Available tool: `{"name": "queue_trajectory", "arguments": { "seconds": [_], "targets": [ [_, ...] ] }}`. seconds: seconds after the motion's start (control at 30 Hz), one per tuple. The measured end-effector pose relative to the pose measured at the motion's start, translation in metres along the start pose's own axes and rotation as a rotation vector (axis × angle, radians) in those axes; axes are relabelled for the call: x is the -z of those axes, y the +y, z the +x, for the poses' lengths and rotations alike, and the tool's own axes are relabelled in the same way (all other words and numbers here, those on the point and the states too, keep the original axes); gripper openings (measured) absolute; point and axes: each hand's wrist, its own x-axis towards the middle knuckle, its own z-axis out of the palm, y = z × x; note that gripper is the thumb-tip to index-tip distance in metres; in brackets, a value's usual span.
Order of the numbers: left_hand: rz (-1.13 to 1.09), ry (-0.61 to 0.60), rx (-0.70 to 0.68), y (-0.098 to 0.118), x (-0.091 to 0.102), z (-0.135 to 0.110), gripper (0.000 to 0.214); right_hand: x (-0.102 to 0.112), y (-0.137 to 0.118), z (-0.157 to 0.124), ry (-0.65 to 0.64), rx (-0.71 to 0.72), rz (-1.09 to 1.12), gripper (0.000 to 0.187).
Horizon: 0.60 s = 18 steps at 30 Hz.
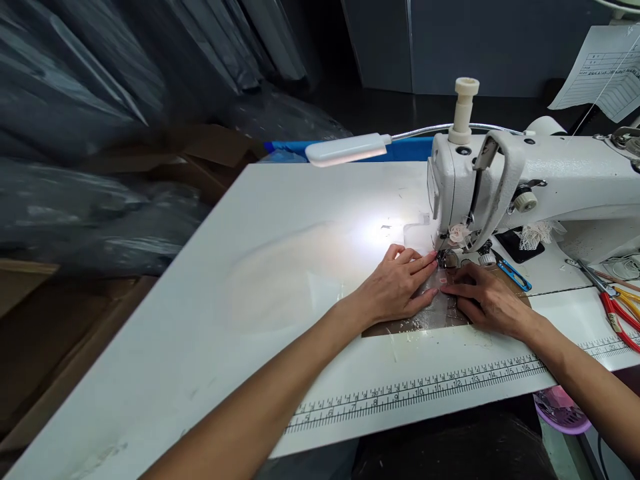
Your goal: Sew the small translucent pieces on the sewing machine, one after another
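A strip of sheer, whitish fabric (439,309) lies under the needle area of a white sewing machine (453,180). My left hand (400,283) rests flat on the fabric's left side, fingers stretched toward the presser foot (440,257). From the right, my right hand (487,300) holds the fabric with bent fingers, its index fingertip beside a small pink mark. Both hands are over a brown plate (390,328) sprinkled with bits of thread. The fabric's far end is hidden by the hands and the machine.
Blue thread snips (514,273) lie right of my right hand, with red-handled scissors (613,310) farther right. A lamp (347,148) lights the white table (200,347). A printed ruler (420,395) runs along its front edge. Plastic-wrapped items and cardboard boxes (65,347) stand left.
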Motion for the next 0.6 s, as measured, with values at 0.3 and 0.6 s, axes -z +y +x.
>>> {"name": "queue_trajectory", "arguments": {
  "seconds": [0.3,0.6],
  "targets": [
    [0.018,0.148,-0.023,0.0054,-0.0007,0.0022,0.037,-0.0001,0.0027,0.0001,0.014,0.016,-0.046,0.032],
    [-0.121,0.219,-0.106,0.0094,0.0014,0.0012,0.02,0.0025,-0.0011,0.0019,-0.024,-0.015,-0.042,0.034]
  ]
}}
